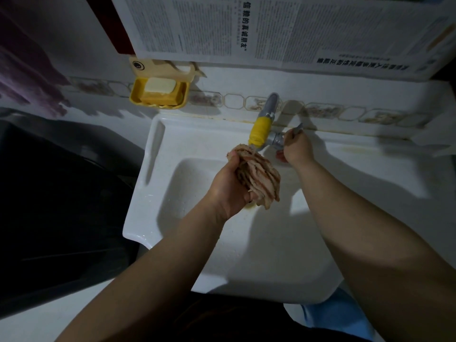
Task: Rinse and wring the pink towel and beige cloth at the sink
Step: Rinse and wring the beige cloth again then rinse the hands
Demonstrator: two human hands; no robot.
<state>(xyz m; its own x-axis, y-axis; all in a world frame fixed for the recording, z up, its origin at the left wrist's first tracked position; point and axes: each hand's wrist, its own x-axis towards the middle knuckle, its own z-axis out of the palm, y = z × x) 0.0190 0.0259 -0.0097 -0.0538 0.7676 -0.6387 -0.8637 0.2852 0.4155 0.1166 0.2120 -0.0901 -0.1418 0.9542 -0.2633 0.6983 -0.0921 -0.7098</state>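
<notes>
Nearest me, two bare forearms reach up from the bottom of the frame over the white sink, whose basin fills the middle of the picture.

The left hand sits just left of centre, fingers curled round a bunched, twisted cloth striped in pinkish and beige tones. In this dim light I can't say whether it is the pink towel or the beige cloth, and no second cloth shows. The bundle's long axis runs on a slant, from its upper end close under the spout at upper left down to loose folds hanging at lower right, over the basin.

A little farther back and to the right, the right hand is at the tap handle, fingers curled about it as far as I can make out, though the grip itself is partly hidden.

So the relation that counts is this: the cloth's top end lies right beneath the yellow-wrapped spout, the left hand holds it there, and the right hand stands just beside it on the valve. I see no clear stream of water; I'd judge the tap is about to be turned.

Beyond, against the wall at upper left, hangs a yellow soap dish with a pale bar, and newspaper covers the top of the frame.
</notes>
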